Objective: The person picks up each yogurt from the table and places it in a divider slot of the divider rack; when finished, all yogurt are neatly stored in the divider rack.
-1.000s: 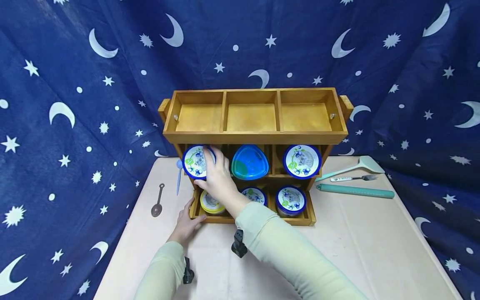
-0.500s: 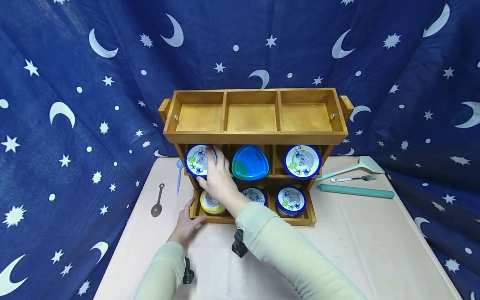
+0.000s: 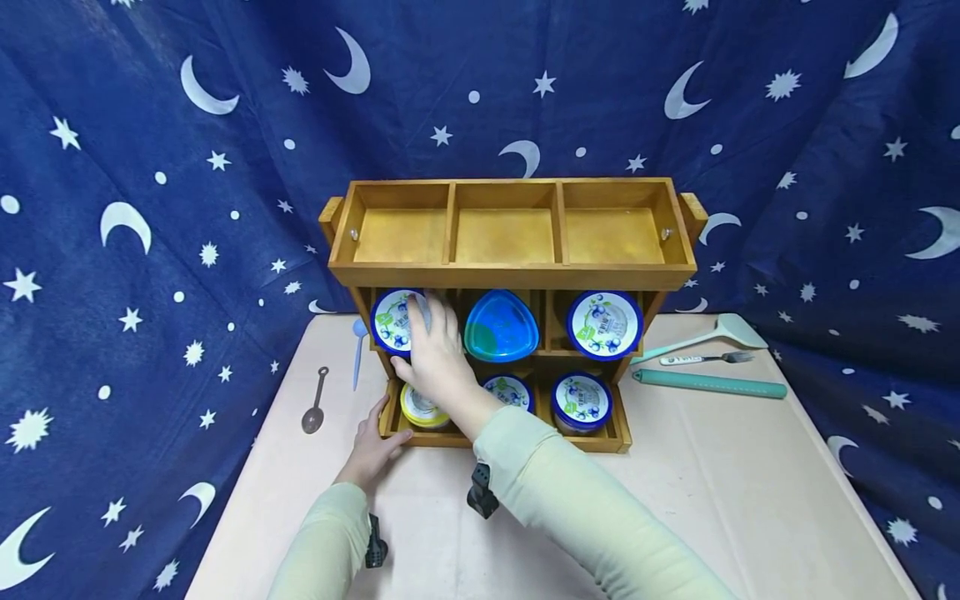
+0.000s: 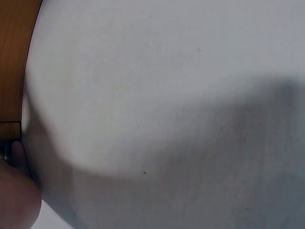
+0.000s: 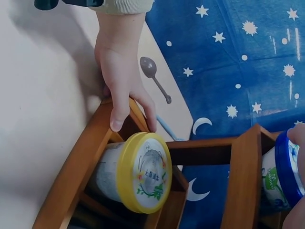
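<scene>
My right hand point(image 3: 437, 350) is at the left compartment of the middle shelf, its fingers and thumb on the blue rim of a round tub point(image 3: 392, 321) with a white printed lid. The palm side is hidden. With my left hand point(image 3: 372, 450) I grip the lower left corner of the wooden rack point(image 3: 512, 277), thumb at the front board and fingers at the side. Beside that hand, a yellow-lidded tub point(image 5: 145, 174) sits in the bottom left compartment. Only a bit of the left hand point(image 4: 19, 195) shows in the left wrist view.
A blue triangular container point(image 3: 501, 327) and another blue-lidded tub point(image 3: 604, 325) share the middle shelf. Blue-lidded tubs point(image 3: 582, 400) stand below. A brown spoon point(image 3: 314, 408) and blue spoon point(image 3: 357, 354) lie left; a spatula point(image 3: 738, 330), fork point(image 3: 705, 358) and teal case point(image 3: 708, 382) lie right.
The blue-lidded tub under my right hand has shifted slightly right and settled upright in its compartment. The right hand has moved a little with it. My left hand stays at the rack corner.
</scene>
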### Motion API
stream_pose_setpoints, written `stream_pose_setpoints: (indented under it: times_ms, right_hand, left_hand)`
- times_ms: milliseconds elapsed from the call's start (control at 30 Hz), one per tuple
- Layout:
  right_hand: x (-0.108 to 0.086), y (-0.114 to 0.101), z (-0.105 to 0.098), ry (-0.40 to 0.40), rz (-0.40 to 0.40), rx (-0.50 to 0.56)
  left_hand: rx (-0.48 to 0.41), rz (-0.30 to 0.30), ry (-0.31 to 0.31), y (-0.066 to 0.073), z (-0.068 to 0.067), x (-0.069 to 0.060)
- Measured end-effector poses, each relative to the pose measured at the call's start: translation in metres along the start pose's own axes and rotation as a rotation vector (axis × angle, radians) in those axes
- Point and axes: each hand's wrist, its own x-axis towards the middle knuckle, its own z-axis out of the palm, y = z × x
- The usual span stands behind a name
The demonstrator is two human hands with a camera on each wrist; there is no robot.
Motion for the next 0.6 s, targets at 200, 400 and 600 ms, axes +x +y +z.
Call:
stream_pose_setpoints:
  times_ms: [200,400,600]
  right_hand:
    - [-0.005,0.0,-0.006,0.027,-0.063,-0.018]
    - [-0.011,-0.001,-0.014,0.017,-0.085,0.019]
    - [-0.017,-0.004,-0.026,0.015,-0.164,0.021]
  left_hand:
    - [0.003,-0.006,-0.013,-0.001,0.001,0.0]
    - [0.007,-0.005,-0.026,0.0,-0.001,-0.001]
    - [0.019,-0.01,-0.043,0.001,-0.003,0.0]
